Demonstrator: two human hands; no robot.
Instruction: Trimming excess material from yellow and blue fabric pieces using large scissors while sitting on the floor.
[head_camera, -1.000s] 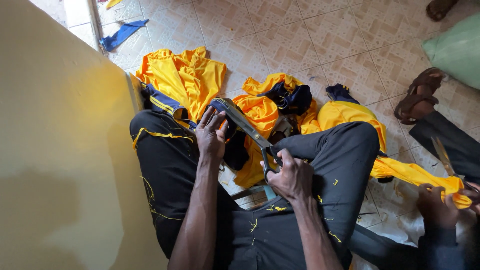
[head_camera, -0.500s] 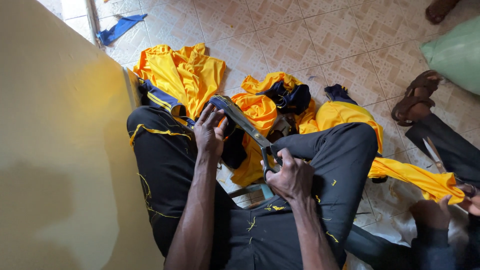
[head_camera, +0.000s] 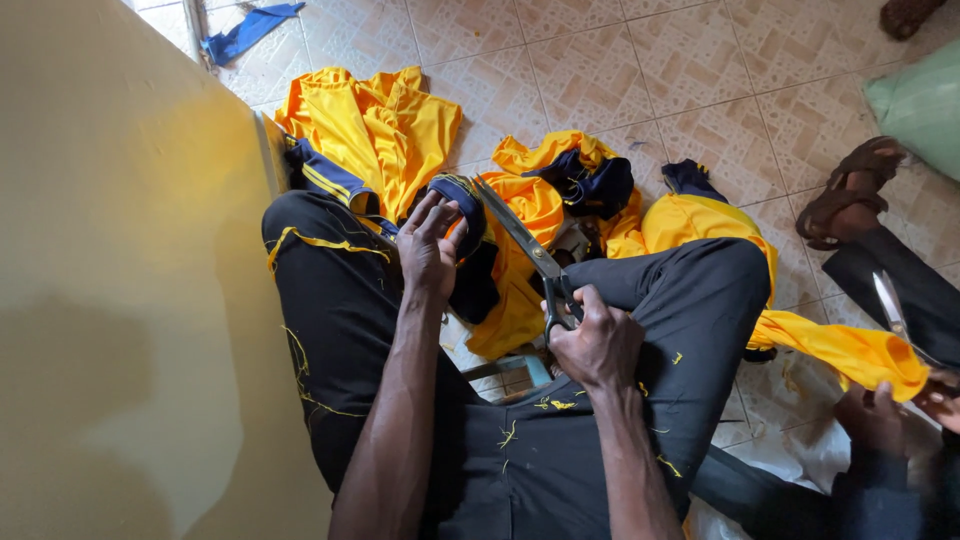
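The person sits with knees bent in black trousers flecked with yellow thread. The left hand pinches a dark navy fabric piece with a striped edge, fingers closed on its upper rim, holding it up between the knees. The right hand has its grip closed through the handles of a pair of large tailor's scissors; the blades point up and left, towards the navy piece, and the tip lies just beside the cloth near the left hand's fingertips. Whether the blades are parted cannot be told.

Behind the scissors lies orange-yellow cloth bunched on the tiled floor, with a yellow garment trimmed in navy stripes spread out further left, against a pale yellow wall panel. A blue scrap lies at the top of the view.

At the right edge another person's hand grips a strip of yellow fabric, with a second pair of scissors just above it. A brown sandal rests on the floor near a green bag.
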